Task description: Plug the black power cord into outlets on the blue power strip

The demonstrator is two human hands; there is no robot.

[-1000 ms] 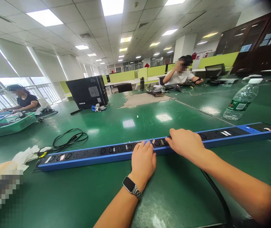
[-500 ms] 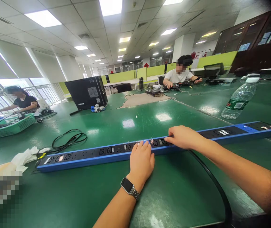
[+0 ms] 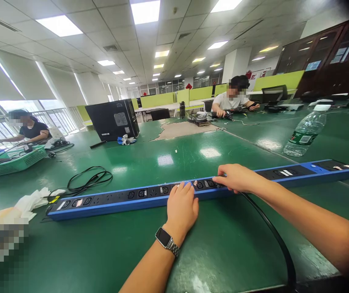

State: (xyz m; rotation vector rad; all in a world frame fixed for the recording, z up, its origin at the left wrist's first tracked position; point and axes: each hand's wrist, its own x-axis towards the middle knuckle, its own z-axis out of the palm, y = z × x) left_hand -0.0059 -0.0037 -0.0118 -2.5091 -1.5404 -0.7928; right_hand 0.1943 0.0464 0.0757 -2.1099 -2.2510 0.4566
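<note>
We lay our left hand (image 3: pixel 182 205), fingers extended, across the power strip (image 3: pixel 206 193); our right hand (image 3: pixel 238 178) curls closed around a black cable (image 3: pixel 287 255)

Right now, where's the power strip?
In the head view, the strip lies across the table, under the left hand, the bottle beyond its right half.

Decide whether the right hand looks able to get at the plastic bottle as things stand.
Probably yes: the plastic bottle stands beyond the blue power strip, toward its right end, with apparently only that low strip between; the right hand must leave the strip first.
</note>
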